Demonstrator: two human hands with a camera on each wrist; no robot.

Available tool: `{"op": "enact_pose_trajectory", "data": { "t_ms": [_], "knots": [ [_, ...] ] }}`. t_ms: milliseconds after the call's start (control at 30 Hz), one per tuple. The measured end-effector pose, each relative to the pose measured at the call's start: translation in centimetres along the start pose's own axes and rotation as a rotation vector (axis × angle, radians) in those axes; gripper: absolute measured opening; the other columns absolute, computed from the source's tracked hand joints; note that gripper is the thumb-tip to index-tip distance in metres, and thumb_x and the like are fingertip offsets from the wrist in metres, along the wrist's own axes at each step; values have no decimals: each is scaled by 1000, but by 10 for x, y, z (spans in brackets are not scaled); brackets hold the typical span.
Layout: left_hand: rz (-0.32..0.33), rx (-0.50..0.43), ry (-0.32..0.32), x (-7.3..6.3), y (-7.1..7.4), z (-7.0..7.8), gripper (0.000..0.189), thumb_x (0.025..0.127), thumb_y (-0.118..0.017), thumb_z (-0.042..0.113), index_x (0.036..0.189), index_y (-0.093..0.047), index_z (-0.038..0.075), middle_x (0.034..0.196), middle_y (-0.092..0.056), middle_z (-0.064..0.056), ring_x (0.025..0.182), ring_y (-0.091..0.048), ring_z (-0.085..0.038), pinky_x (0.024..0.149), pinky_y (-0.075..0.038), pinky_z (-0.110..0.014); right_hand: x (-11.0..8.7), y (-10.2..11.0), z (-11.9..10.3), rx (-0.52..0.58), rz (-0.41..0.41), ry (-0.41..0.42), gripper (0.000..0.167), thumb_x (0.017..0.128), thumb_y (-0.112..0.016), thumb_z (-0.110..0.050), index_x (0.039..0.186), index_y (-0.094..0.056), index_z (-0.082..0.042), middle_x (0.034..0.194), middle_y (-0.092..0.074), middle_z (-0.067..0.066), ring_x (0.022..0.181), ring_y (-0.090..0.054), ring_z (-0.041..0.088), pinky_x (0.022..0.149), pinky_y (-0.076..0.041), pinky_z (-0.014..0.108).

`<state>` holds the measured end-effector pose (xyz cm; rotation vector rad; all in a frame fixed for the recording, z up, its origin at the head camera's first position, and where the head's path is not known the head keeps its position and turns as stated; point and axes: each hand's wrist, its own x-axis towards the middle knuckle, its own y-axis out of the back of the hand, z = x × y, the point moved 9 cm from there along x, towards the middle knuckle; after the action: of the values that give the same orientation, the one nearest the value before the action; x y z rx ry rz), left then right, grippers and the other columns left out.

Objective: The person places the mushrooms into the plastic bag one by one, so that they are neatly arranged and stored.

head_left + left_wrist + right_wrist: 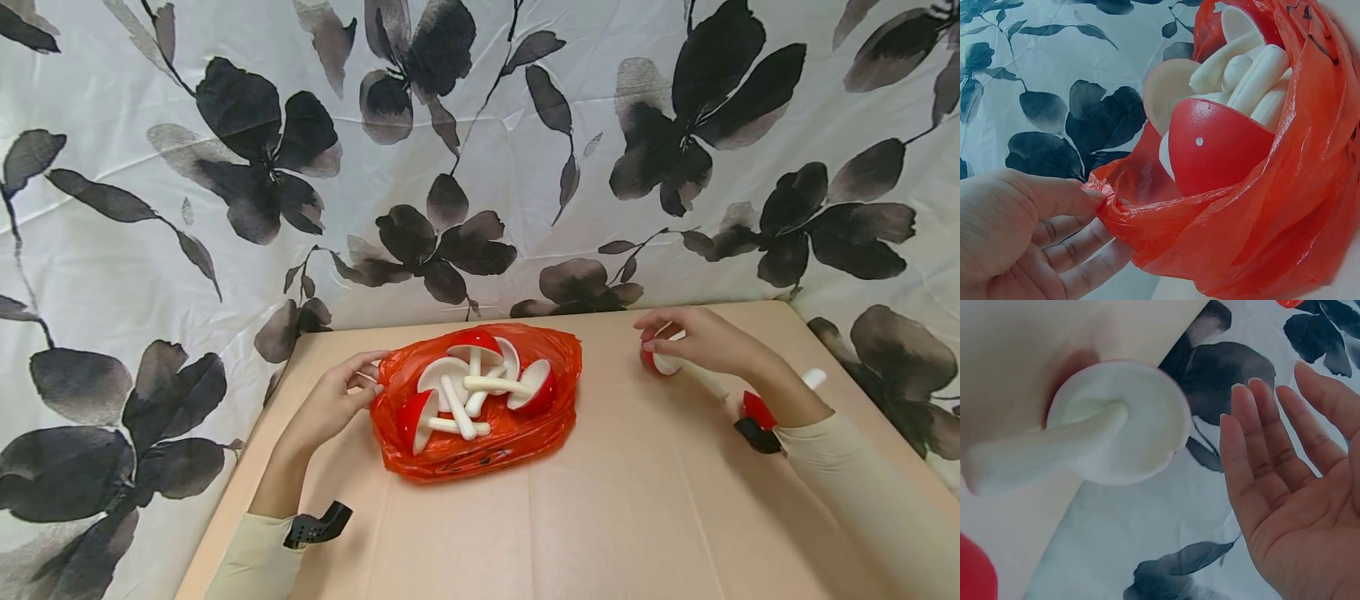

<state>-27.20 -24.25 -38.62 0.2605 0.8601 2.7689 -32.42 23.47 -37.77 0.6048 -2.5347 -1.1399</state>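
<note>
A red plastic bag (487,460) lies with its mouth spread, and several toy mushrooms with red caps and white stems (452,395) are heaped in it. My left hand (337,398) pinches the bag's rim at its left side between thumb and fingers; the left wrist view shows a red cap (1216,140) just inside that rim. Over on the right, my right hand (701,337) is beside a single mushroom (1141,434) on the table. In the right wrist view its fingers are extended, apart from that mushroom and holding nothing.
Another red-capped mushroom (759,410) lies near the table's right edge, partly hidden behind the right wrist. The pale wooden table (600,517) ends at a white cloth (540,183) with dark flowers. Black straps sit on both wrists.
</note>
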Motion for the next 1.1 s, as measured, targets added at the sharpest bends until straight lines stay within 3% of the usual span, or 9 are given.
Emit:
{"op": "enact_pose_trajectory", "data": {
  "t_ms": [167,367,633,733,833,933,1100],
  "knots": [
    [-2,-11,-8,-3,0,14,48,95,-55,-10,142,-52,-3,110,-62,-26,94,-65,-37,73,-61,-31,1,4,12,-35,4,-11,31,92,-69,1,122,-67,2,109,-72,16,98,-69,29,81,-55,21],
    [-2,-16,11,-2,-2,16,46,95,-57,-9,141,-53,-3,109,-62,-28,94,-65,-40,74,-62,-34,3,4,30,-56,-4,-35,33,89,-72,2,121,-66,6,108,-71,16,98,-68,31,81,-56,24],
    [6,-14,26,2,-4,13,47,95,-56,-9,141,-53,-2,109,-61,-28,95,-65,-41,73,-62,-36,5,6,53,-51,4,-76,36,87,-73,4,121,-63,11,104,-69,22,94,-68,34,78,-54,18],
    [11,-10,28,3,-4,12,47,95,-56,-9,141,-53,-1,109,-61,-27,95,-65,-40,73,-62,-36,5,8,60,-76,9,-114,39,87,-73,2,123,-62,11,106,-69,24,96,-67,37,82,-57,27],
    [14,-9,32,4,-5,11,47,95,-56,-9,142,-53,-1,110,-61,-27,94,-65,-40,73,-62,-36,5,8,68,-113,2,-149,42,88,-73,-1,125,-61,12,109,-68,27,100,-66,43,89,-57,46],
    [18,-18,26,7,-6,1,48,96,-56,-8,142,-54,3,110,-62,-24,94,-66,-38,72,-62,-35,5,8,78,-127,-11,-188,42,88,-72,-3,127,-60,11,113,-67,29,105,-64,46,93,-52,57],
    [26,-25,16,14,-6,-22,49,96,-58,-4,143,-56,9,110,-63,-20,94,-67,-32,70,-61,-32,6,4,89,-109,-35,-247,41,89,-70,-1,126,-60,10,117,-65,32,106,-62,47,91,-54,56]
  ]
}}
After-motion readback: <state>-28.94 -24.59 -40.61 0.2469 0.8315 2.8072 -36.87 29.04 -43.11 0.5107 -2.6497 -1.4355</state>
